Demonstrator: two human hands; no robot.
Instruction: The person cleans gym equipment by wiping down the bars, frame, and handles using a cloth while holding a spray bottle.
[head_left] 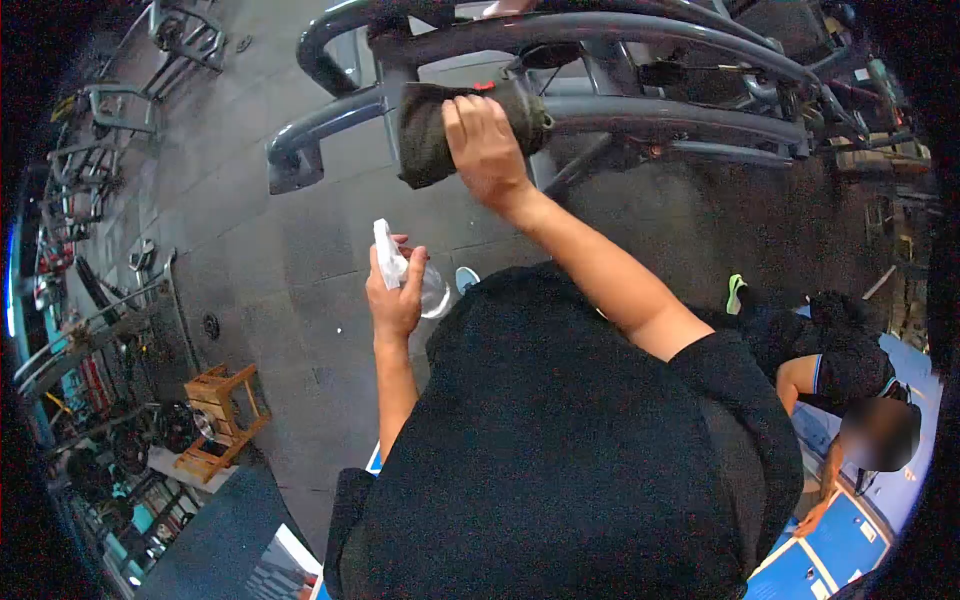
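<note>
My left hand (396,298) is wrapped round a spray bottle (433,296) with a white trigger head and a clear body, held over the floor in front of my body. Farther forward, my right hand (487,150) grips a dark olive cloth (425,135) pressed to the grey tube frame (660,112) of a gym machine. The cloth hangs over the tubing, and a small red spot shows at its upper edge. My fingers lie bent across the cloth; the part of the frame beneath it is hidden.
Grey rubber flooring (290,230) spreads ahead and left. A wooden stool (225,425) stands lower left, near weight equipment (130,440). At lower right another person (830,380) bends over blue lockers (850,535). More machines (125,115) line the far left.
</note>
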